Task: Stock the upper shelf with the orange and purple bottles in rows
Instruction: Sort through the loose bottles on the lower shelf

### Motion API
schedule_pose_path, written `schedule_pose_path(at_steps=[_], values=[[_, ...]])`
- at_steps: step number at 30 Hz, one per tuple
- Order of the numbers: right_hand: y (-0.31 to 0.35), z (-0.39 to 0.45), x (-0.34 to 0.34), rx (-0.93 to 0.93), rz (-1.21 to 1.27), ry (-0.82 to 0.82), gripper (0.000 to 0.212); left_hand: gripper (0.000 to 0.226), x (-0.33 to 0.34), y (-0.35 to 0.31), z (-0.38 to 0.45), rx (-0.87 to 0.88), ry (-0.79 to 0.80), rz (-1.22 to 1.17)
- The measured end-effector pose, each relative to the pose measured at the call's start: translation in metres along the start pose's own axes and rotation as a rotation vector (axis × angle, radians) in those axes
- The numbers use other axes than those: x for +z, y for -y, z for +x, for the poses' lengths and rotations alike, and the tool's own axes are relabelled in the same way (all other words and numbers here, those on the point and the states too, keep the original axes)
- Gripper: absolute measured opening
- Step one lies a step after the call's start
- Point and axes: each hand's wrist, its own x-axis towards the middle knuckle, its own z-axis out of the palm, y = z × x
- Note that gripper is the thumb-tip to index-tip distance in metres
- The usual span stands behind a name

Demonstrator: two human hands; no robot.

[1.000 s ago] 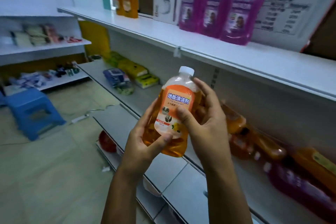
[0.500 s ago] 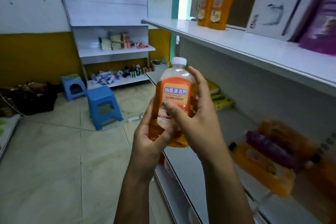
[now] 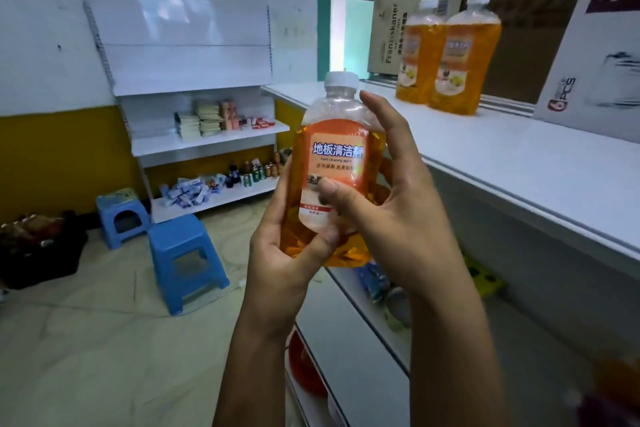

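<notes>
I hold an orange bottle with a white cap upright in front of me, label facing me. My left hand grips its lower left side, thumb across the label's bottom. My right hand wraps its right side, thumb pressed on the label. Two more orange bottles stand side by side on the white upper shelf, beyond and to the right of the held bottle. No purple bottle shows clearly; a blurred purple shape sits at the bottom right corner.
Cardboard boxes stand behind the shelf bottles, with a white box to their right. Lower shelves below hold packets. Two blue stools stand on the floor at left. A far wall rack carries small goods.
My view has swung left along the shelf: the purple bottles have left the frame and the two orange shelf bottles are nearer. Both hands keep the bottle, raised slightly.
</notes>
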Motion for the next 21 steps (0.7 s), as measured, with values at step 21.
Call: schedule_pose_path(at_steps=[21], values=[[0.020,0.095,-0.049,-0.100,-0.890,-0.582,0.087,0.087,0.079,0.011,0.195,0.187,0.788,0.098]])
